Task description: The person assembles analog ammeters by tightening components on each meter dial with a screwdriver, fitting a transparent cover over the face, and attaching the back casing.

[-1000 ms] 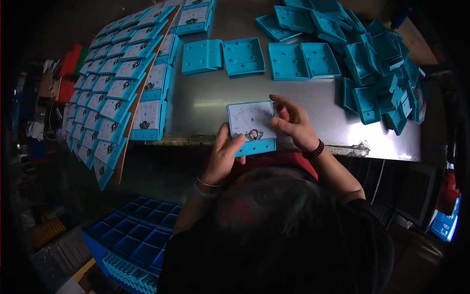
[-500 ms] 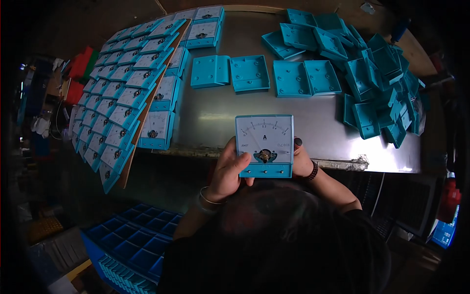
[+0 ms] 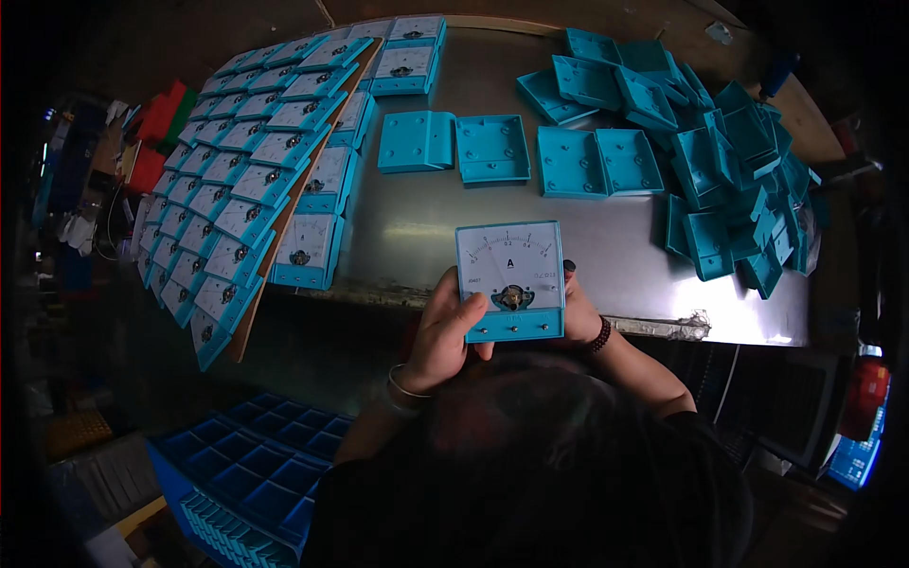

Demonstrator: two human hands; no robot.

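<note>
A teal meter with a white dial marked A point(image 3: 511, 270) is held up in front of the table's front edge, its face toward the camera. My left hand point(image 3: 440, 333) grips its lower left side, thumb on the front and fingers behind. My right hand point(image 3: 582, 312) is at the meter's right side, mostly behind it; a dark, rounded tip shows by its fingers, and what it belongs to is hidden. Whether the right fingers grip anything cannot be made out.
Many similar meters stand in rows on a slanted board point(image 3: 284, 222) at the left. Four teal housings point(image 3: 492, 150) lie on the metal table point(image 3: 407, 227). A heap of teal housings point(image 3: 710, 246) is at the right. A blue divided crate point(image 3: 246, 454) stands lower left.
Over the last second, the meter was raised and turned face-on to the camera. My right hand moved from its upper right corner to its lower right side, partly behind it.
</note>
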